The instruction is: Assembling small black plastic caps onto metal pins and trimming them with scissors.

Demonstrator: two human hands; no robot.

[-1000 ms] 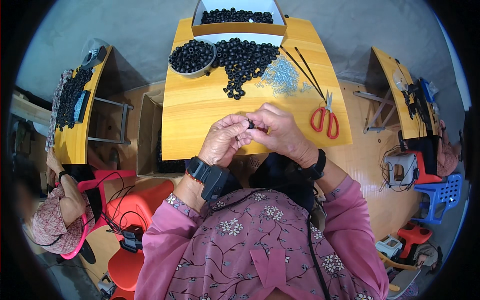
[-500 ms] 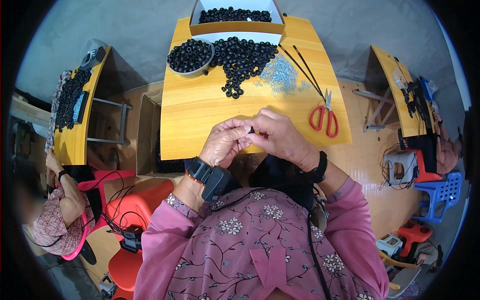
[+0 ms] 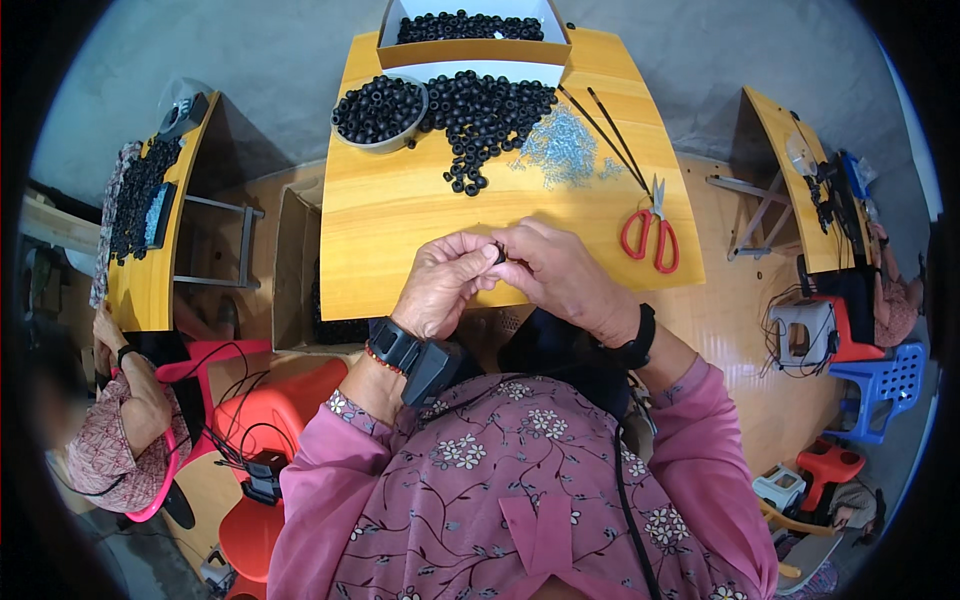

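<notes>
My left hand (image 3: 448,280) and my right hand (image 3: 560,262) meet over the near edge of the yellow wooden table (image 3: 390,215). Between their fingertips is a small black ring-like piece (image 3: 500,255), pinched by both hands and partly covered. Farther back lies a loose pile of black round pieces with holes (image 3: 490,115). More of them fill a round tub (image 3: 417,125) at the left. Beside the pile spreads a heap of small pale-blue clear pieces (image 3: 562,150). Red-handled scissors (image 3: 650,228) lie to the right of my right hand.
A box (image 3: 470,53) of black pieces stands at the table's far end. Two thin dark sticks (image 3: 615,135) lie right of the blue heap. A cardboard carton (image 3: 296,260) sits on the floor at left. People sit at side tables; stools (image 3: 880,390) stand around.
Both hands stay almost in place, with small finger shifts. The black piece between the fingertips shows a bit more now. The things on the table have not moved.
</notes>
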